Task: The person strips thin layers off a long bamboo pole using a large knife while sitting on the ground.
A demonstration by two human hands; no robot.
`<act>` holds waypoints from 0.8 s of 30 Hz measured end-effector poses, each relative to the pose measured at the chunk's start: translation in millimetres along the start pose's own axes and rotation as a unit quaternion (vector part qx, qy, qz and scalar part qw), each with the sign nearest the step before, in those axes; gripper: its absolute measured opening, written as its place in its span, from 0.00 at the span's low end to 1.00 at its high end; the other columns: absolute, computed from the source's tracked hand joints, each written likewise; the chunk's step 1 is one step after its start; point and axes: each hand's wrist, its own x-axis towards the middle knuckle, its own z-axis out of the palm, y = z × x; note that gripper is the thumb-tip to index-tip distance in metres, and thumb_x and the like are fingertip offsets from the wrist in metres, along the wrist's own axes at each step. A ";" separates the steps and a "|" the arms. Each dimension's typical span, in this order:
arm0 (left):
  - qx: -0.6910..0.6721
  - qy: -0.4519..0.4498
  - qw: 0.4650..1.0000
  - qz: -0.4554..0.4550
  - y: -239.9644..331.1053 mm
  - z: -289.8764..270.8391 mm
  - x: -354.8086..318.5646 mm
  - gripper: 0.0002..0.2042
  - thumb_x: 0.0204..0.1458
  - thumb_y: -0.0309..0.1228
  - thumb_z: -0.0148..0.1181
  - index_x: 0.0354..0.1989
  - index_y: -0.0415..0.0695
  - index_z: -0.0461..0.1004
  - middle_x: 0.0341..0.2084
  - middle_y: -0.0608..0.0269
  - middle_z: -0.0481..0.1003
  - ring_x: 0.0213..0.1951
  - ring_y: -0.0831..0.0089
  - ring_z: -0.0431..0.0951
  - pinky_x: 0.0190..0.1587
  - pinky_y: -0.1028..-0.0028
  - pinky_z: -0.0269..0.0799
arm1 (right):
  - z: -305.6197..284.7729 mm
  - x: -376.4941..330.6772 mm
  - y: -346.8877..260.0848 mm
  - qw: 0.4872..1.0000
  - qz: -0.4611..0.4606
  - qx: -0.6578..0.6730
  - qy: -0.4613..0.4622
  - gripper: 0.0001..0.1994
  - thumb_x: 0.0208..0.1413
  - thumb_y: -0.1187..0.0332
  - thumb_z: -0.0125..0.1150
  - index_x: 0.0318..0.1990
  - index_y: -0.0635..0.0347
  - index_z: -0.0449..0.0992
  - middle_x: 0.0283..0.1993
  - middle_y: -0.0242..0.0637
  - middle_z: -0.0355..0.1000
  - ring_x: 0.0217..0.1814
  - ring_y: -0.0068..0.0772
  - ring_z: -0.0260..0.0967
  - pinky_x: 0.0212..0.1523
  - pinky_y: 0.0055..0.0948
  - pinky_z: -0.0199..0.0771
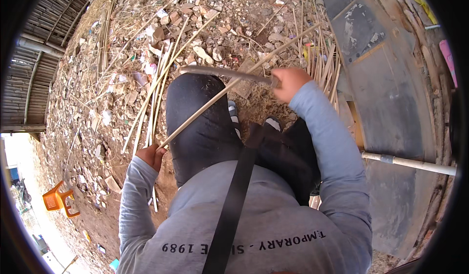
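My left hand [152, 156] is closed round the near end of a long pale strip, which looks like split bamboo [205, 107]. The strip slants across my thigh up to the far right. My right hand [289, 84] is closed on the handle of a long-bladed knife [224, 72], slightly blurred. Its blade points left over my knee and crosses the strip; whether the two touch I cannot tell. Several more pale strips [159, 86] lie on the ground beyond my left hand.
Another pile of strips [327, 71] lies right of my right hand, beside grey boards [386, 93]. A pale pole [410, 163] juts over the boards. Stones and litter [195, 34] cover the ground ahead. An orange plastic chair [57, 199] is at the left, below a slatted wall [36, 59].
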 end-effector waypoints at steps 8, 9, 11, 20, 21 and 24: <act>-0.035 -0.011 0.999 0.003 4.9 -11.6 -1.3 0.22 0.61 0.47 0.46 0.32 0.37 0.74 0.17 0.44 0.72 0.24 0.44 0.74 0.28 0.55 0.68 | 15.1 9.1 -22.5 1.000 0.006 -0.011 0.023 0.17 0.43 0.63 0.65 0.41 0.59 0.77 0.30 0.50 0.74 0.35 0.53 0.73 0.39 0.43 0.73; -0.022 -0.015 1.000 -0.001 3.5 -11.1 0.4 0.23 0.61 0.48 0.46 0.32 0.37 0.74 0.17 0.44 0.72 0.24 0.45 0.74 0.28 0.55 0.68 | 18.3 15.0 -17.3 1.000 0.004 -0.009 0.019 0.17 0.43 0.63 0.65 0.41 0.59 0.77 0.30 0.50 0.74 0.35 0.53 0.73 0.39 0.43 0.73; -0.012 -0.031 0.999 -0.001 -0.2 -5.4 4.5 0.23 0.61 0.49 0.46 0.32 0.37 0.74 0.16 0.44 0.72 0.23 0.46 0.75 0.28 0.56 0.69 | 28.4 26.7 9.9 0.995 0.049 0.082 0.024 0.18 0.43 0.63 0.66 0.44 0.58 0.77 0.31 0.49 0.75 0.37 0.50 0.74 0.42 0.41 0.74; -0.031 -0.061 0.997 -0.035 -16.4 4.4 7.8 0.28 0.61 0.53 0.43 0.34 0.36 0.75 0.19 0.46 0.73 0.24 0.52 0.74 0.31 0.59 0.68 | 11.6 17.7 -46.1 0.997 -0.045 -0.060 0.000 0.18 0.43 0.63 0.64 0.45 0.54 0.77 0.36 0.50 0.76 0.37 0.52 0.74 0.41 0.43 0.75; -0.033 -0.064 0.997 -0.038 -12.6 1.8 9.2 0.28 0.60 0.54 0.44 0.34 0.36 0.75 0.18 0.47 0.73 0.23 0.53 0.73 0.30 0.59 0.68 | 22.7 24.3 -28.0 0.998 -0.039 -0.057 -0.005 0.18 0.43 0.63 0.64 0.45 0.54 0.77 0.36 0.50 0.76 0.37 0.52 0.74 0.41 0.43 0.75; -0.081 -0.080 0.992 -0.051 1.8 -10.9 11.4 0.27 0.61 0.53 0.45 0.33 0.36 0.74 0.15 0.56 0.70 0.20 0.64 0.70 0.26 0.63 0.66 | 21.6 44.1 12.4 0.994 0.102 0.048 0.007 0.19 0.43 0.64 0.64 0.45 0.55 0.77 0.36 0.49 0.76 0.39 0.52 0.74 0.43 0.43 0.74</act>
